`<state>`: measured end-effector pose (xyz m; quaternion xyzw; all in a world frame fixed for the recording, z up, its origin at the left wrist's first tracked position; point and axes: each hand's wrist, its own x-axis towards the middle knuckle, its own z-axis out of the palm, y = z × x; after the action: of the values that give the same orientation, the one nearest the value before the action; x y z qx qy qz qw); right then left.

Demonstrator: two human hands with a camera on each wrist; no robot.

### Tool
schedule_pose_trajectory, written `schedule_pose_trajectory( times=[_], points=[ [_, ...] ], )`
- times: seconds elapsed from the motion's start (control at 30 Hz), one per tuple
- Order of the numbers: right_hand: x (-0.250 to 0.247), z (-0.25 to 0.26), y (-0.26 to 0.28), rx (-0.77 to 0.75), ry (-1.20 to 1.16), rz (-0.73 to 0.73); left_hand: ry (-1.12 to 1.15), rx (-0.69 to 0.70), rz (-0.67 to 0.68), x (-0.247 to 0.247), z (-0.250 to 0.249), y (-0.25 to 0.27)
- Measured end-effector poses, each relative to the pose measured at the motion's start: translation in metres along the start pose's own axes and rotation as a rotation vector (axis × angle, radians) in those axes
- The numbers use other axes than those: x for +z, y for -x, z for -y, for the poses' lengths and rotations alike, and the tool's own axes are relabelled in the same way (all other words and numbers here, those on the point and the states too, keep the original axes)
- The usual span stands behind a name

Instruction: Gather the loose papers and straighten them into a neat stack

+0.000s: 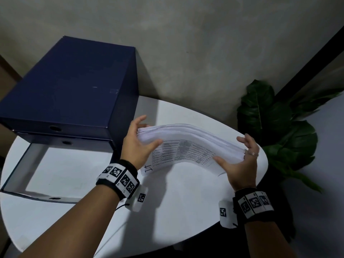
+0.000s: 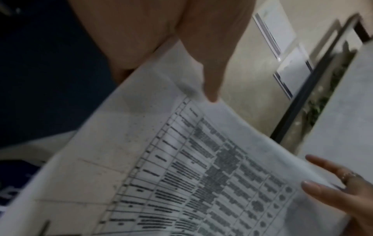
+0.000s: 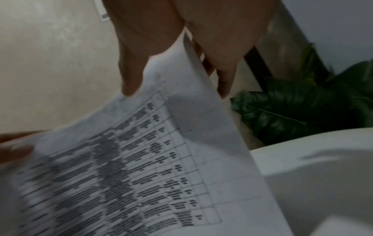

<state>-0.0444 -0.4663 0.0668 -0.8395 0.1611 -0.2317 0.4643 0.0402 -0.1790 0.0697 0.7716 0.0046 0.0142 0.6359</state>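
So the whole paper stack (image 1: 188,144) is up off the white round surface (image 1: 176,205), held over its far half, and it's caught between both hands at once. Left hand (image 1: 138,144) grips the left short end, thumb lying across the printed top sheet and fingers curled behind the far edge. Right hand (image 1: 240,162) grips the right short end, thumb on top near the table of text, fingers wrapped round the end.

The thing that matters: the stack's long axis runs left to right, straight from one hand to the other, with the right end sitting a bit lower and nearer the surface's right edge. It's bowed in the middle, and the far long edge shows sheets stepped out of line. Neither hand is closer really, each owns an end.

My guess is the next bit is tipping a long edge down and tapping it on the bare surface right below. The dark blue file box (image 1: 70,86) at the far left edge is just beside the left hand, so watch that elbow room.
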Motion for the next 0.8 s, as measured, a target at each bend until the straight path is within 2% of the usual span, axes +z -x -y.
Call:
schedule_pose_trajectory(
  times=[0.13,0.2,0.33,0.43,0.5,0.67,0.8],
  points=[
    [-0.006,-0.022,-0.011,0.237,-0.177,0.053,0.018,-0.045,-0.111,-0.003,0.008,-0.004],
    [-0.001,-0.032,-0.018,0.280,-0.120,0.069,0.110,-0.100,-0.123,-0.001,0.014,-0.005],
    [0.011,-0.021,-0.022,0.286,-0.124,0.026,0.127,-0.166,-0.113,0.009,0.015,-0.001],
    [0.014,0.000,-0.011,0.208,-0.139,-0.111,0.146,-0.022,-0.204,0.014,0.005,0.008],
    [0.022,0.004,0.008,0.198,-0.162,-0.167,0.115,0.027,-0.231,0.017,0.011,0.020],
    [0.049,-0.005,0.039,0.383,-0.269,-0.094,-0.031,-0.065,-0.108,0.019,0.054,0.038],
    [0.048,0.004,0.027,0.312,-0.239,-0.151,-0.067,-0.077,-0.114,0.017,0.041,0.031]
  ],
)
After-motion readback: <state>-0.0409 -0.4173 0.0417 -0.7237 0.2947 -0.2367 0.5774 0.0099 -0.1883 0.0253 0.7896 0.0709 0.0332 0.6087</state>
